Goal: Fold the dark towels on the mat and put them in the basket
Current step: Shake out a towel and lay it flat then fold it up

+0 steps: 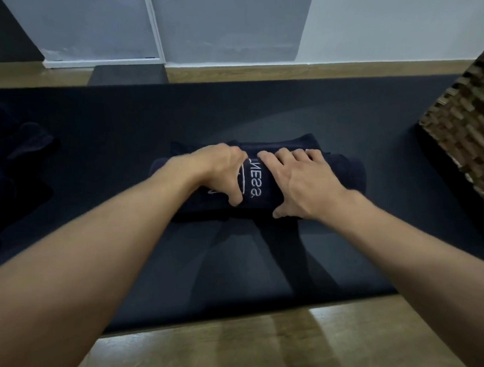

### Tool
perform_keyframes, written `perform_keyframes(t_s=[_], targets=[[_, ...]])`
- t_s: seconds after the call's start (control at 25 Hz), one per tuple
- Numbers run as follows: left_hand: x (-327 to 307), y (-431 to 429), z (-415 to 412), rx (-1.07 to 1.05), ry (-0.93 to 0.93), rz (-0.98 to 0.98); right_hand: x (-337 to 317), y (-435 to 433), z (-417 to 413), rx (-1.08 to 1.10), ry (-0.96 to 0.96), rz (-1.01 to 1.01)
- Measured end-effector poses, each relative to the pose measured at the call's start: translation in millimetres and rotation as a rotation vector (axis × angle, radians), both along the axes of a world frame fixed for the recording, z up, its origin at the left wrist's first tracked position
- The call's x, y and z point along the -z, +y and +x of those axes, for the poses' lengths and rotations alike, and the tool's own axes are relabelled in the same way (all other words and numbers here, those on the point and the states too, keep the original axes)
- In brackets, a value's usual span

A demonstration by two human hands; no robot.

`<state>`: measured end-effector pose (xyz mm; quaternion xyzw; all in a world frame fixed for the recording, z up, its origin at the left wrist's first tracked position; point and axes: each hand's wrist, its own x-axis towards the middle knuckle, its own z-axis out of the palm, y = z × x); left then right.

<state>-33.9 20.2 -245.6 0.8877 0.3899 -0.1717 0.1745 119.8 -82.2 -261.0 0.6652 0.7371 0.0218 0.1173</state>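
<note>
Dark mat (259, 112) on wood floor. Folded towel (346, 172) lies mid-mat, white lettering up. Left hand (223, 173) and right hand (299, 180) both grasp it, fingers over top, thumbs at near edge. Basket (468, 132) at right, apart.

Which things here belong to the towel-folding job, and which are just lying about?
Job: folded towel, gripped by left hand and right hand; mat; wicker basket; heap of dark towels at the left.
Lying about: dark block beyond the mat.
</note>
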Motion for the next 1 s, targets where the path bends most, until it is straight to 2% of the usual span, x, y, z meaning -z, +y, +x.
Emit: perform_keyframes(t_s=[0.08,0.12,0.24,0.28,0.32,0.36,0.44,0.52,0.56,0.64,0.68,0.76,0.8,0.84,0.88,0.92,1.0], targets=[[-5.6,5.3,6.9,-0.067,0.062,-0.08,0.2,4.2,-0.7,-0.012,-0.001,0.045],[-1.6,-3.3,8.1,-0.07,0.073,-0.005,-4.3,12.1,0.0,-0.012,0.052,0.005],[28.8,-52.3,-4.6,0.021,0.023,0.624,-20.5,36.8,5.2,0.027,0.25,-0.293],[35.6,-64.1,-9.7,0.064,0.018,0.755,-23.1,43.2,6.9,0.047,0.278,-0.391],[38.1,-63.2,-11.4,0.112,0.024,0.791,-23.7,47.5,7.0,0.071,0.288,-0.46],[29.8,-54.9,-10.6,0.159,0.044,0.712,-24.1,49.7,5.9,0.098,0.29,-0.495],[10.6,-26.3,-1.6,0.15,0.028,0.363,-24.2,46.1,1.1,0.127,0.233,-0.443],[-5.3,1.6,9.5,0.042,0.046,0.096,-14.2,33.2,-2.2,0.076,0.061,-0.207],[-9.0,10.9,13.5,-0.004,0.065,0.032,-6.9,25.1,-4.4,0.036,-0.004,-0.064],[-4.9,4.7,16.2,-0.019,0.088,0.07,2.6,17.1,-6.5,-0.012,-0.017,0.1],[3.7,-6.4,12.7,-0.005,0.093,0.218,1.5,21.3,-4.6,-0.015,0.027,0.093],[23.4,-36.3,1.3,0.02,0.056,0.637,-9.2,36.1,-0.1,0.01,0.19,-0.045],[28.6,-47.7,-5.1,0.05,0.044,0.778,-18.2,44.7,1.4,0.026,0.255,-0.153],[32.2,-47.7,-9.4,0.086,0.016,0.813,-26.5,51.7,2.6,0.05,0.307,-0.261],[24.7,-41.3,-11.9,0.104,0.001,0.719,-32.2,55.8,3.1,0.085,0.36,-0.355],[15.3,-30.9,-12.7,0.105,-0.035,0.538,-34.6,56.1,2.8,0.127,0.418,-0.431],[2.6,-10.7,-9.4,0.085,-0.025,0.239,-32.3,45.3,-1.6,0.148,0.437,-0.404]])
